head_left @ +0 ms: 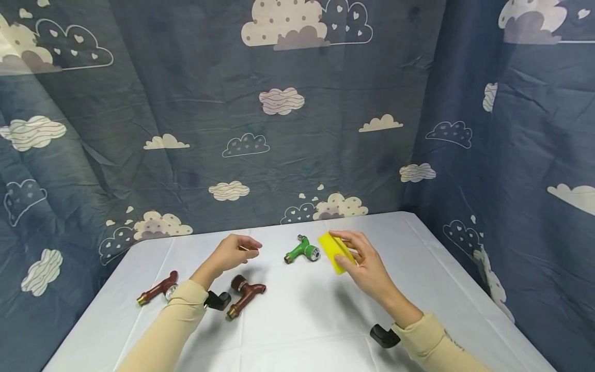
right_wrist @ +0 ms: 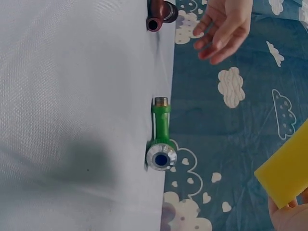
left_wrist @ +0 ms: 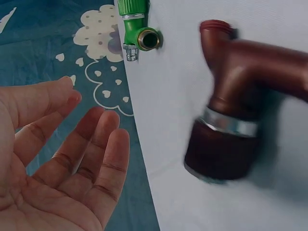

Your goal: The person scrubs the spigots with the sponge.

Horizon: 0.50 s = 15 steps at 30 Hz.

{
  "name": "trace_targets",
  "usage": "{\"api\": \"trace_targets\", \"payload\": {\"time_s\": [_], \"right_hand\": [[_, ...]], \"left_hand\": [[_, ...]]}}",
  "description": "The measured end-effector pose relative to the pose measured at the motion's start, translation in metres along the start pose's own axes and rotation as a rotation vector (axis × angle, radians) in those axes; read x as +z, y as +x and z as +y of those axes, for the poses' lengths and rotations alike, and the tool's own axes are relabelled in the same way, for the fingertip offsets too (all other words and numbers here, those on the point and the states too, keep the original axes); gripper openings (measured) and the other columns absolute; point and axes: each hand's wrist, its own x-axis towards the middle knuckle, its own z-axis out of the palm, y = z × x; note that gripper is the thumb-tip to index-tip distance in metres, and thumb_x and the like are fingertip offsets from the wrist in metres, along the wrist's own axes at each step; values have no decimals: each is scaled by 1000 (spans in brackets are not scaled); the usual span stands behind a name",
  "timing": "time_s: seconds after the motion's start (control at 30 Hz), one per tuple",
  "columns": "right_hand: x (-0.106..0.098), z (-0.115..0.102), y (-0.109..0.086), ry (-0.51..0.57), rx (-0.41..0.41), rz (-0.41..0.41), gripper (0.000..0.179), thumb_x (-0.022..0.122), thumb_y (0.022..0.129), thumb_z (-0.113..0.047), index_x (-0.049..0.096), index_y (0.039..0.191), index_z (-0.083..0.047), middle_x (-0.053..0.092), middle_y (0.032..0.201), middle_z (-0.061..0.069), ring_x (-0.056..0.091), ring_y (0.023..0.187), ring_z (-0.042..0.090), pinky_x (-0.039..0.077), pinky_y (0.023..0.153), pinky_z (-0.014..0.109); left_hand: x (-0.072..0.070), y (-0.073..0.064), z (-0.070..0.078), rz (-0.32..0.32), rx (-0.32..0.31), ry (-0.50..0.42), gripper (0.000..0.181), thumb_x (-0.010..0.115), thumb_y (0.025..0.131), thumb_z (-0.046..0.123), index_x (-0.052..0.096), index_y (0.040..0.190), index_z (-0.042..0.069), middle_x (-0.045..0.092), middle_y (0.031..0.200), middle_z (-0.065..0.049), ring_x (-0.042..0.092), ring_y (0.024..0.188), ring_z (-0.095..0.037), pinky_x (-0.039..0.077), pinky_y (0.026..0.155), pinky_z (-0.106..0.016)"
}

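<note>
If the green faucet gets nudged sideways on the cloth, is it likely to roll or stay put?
The green faucet probably stays put: its side stem should stop rolling. The brass-coloured threaded end suggests some weight. The white tablecloth looks likely to add grip, so it would probably pivot rather than slide.

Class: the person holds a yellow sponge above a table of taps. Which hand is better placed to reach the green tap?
Probably the right hand: it grips the yellow sponge just beside the green tap. The left hand hovers empty, farther off.
</note>
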Motion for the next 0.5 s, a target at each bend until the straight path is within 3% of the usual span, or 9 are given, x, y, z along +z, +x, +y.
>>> {"api": "trace_targets", "payload": {"time_s": [0.13, 0.33, 0.5], "right_hand": [[1, 2, -1, 5, -4, -3, 50, 72, 98, -1, 65, 145, -15, 57, 143, 15, 64, 121, 33, 62, 101, 44], [2, 2, -3, 6, -9, -7, 49, 70, 98, 0, 66, 145, -15, 57, 142, 15, 64, 121, 35, 62, 99, 36], [3, 2, -3, 16, 1, -11, 50, 70, 97, 1, 66, 145, -15, 57, 142, 15, 63, 120, 35, 61, 97, 28]], "left_hand": [[-6, -17, -9, 3, -1, -14, 20, 74, 101, 14, 80, 119, 8, 79, 116, -9, 75, 106, -32, 65, 85, -36], [-9, -40, -21, 5, -1, -38, 20, 75, 99, 14, 80, 118, 9, 78, 111, -6, 72, 96, -15, 64, 85, -35], [-9, -60, -30, 9, 10, -62, 23, 77, 97, 13, 79, 119, 6, 79, 106, -6, 70, 92, -14, 60, 80, -34]]}}
